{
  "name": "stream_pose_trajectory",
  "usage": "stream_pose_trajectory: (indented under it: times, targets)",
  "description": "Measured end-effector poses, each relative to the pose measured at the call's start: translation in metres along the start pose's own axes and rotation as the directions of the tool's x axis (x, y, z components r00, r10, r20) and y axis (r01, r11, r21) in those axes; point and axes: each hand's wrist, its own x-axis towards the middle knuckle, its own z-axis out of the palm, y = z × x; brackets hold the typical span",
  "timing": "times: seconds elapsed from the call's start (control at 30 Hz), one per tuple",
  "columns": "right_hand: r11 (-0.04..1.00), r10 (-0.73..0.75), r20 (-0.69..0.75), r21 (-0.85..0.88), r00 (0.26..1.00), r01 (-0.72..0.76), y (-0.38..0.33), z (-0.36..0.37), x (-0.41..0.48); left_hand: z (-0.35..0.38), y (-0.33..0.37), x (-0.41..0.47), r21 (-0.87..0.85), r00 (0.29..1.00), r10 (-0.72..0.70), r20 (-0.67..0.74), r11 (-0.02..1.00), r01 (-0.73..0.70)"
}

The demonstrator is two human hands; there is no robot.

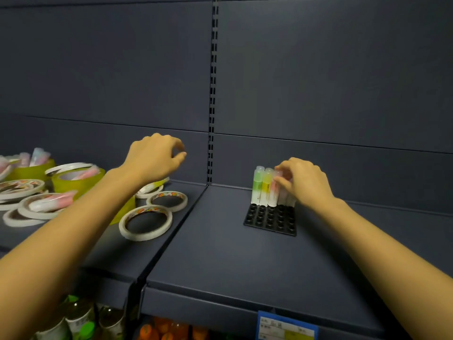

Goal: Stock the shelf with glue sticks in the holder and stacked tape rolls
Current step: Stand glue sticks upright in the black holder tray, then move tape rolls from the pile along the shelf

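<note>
In the head view, your right hand [302,182] is at the back row of the black holder [270,220], which sits flat on the right bay of the dark shelf [208,246]. Its fingers [282,181] are curled and pinching the tops of the glue sticks [266,188] at the right end of that row. Blur hides exactly which stick you grip. The sticks stand upright, side by side, in the sockets farthest from you: a green one on the left, a yellow one next to it, then a pinkish one touching your fingers, with paler ones partly hidden behind your hand. The nearer sockets show as open holes.

Your left hand [154,159] hovers above the left bay, well apart from the holder. Its fingers are curled in with the thumb tip close to the forefinger, and nothing shows between them. Beneath it lie the tape rolls [145,223]: white rings lying flat and overlapping, and wider yellow-green rolls [78,179] behind. Loose sticks [52,202] lie scattered over them. A blue-edged price label [286,326] hangs on the shelf's front edge, and bottles [81,317] stand on the level below.
</note>
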Motion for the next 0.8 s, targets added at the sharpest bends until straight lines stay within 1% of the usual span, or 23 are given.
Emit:
stream_pose_trajectory:
  times: [0.13,0.2,0.33,0.47,0.53,0.6,0.63,0.7,0.73,0.77,0.8]
  targets:
    - [0.997,0.049,0.017,0.065,0.999,-0.05,-0.005,-0.002,0.002,-0.005,-0.014,-0.008,0.012,1.0,-0.03,-0.002,0.999,0.03]
    - [0.997,0.065,0.018,0.05,0.998,-0.065,-0.007,-0.002,0.001,-0.007,-0.02,-0.01,0.003,0.999,-0.04,-0.014,0.999,0.04]
    - [0.99,0.037,0.058,-0.14,0.998,-0.028,-0.01,-0.001,-0.001,-0.011,-0.027,-0.013,-0.017,0.998,-0.062,-0.012,0.998,0.062]
    - [0.978,0.059,0.138,-0.205,0.989,-0.029,-0.014,-0.007,0.003,-0.016,-0.036,-0.018,-0.036,0.995,-0.101,0.004,0.994,0.101]
    - [0.958,0.088,0.196,-0.287,0.977,-0.028,-0.02,-0.014,0.007,-0.018,-0.045,-0.021,-0.053,0.992,-0.129,0.004,0.99,0.129]
    - [0.944,0.098,0.197,-0.33,0.976,-0.028,-0.03,-0.018,0.006,-0.02,-0.058,-0.024,-0.06,0.988,-0.152,0.012,0.987,0.152]
    - [0.954,0.095,0.159,-0.298,0.983,-0.044,-0.037,-0.017,0.004,-0.02,-0.066,-0.026,-0.057,0.986,-0.163,0.019,0.985,0.164]
    - [0.989,0.091,0.053,-0.125,0.994,-0.084,-0.056,-0.013,-0.006,-0.021,-0.085,-0.03,-0.055,0.981,-0.195,0.022,0.979,0.196]
    - [0.996,0.077,0.019,-0.037,0.997,-0.077,-0.068,-0.01,-0.012,-0.021,-0.094,-0.032,-0.047,0.976,-0.217,0.021,0.975,0.218]
    - [0.998,0.055,0.02,0.02,0.998,-0.056,-0.08,-0.006,-0.017,-0.021,-0.103,-0.033,-0.027,0.97,-0.242,0.021,0.97,0.243]
    - [0.998,0.029,0.05,0.055,0.998,-0.032,-0.094,-0.002,-0.02,-0.021,-0.112,-0.035,0.006,0.963,-0.267,0.027,0.964,0.267]
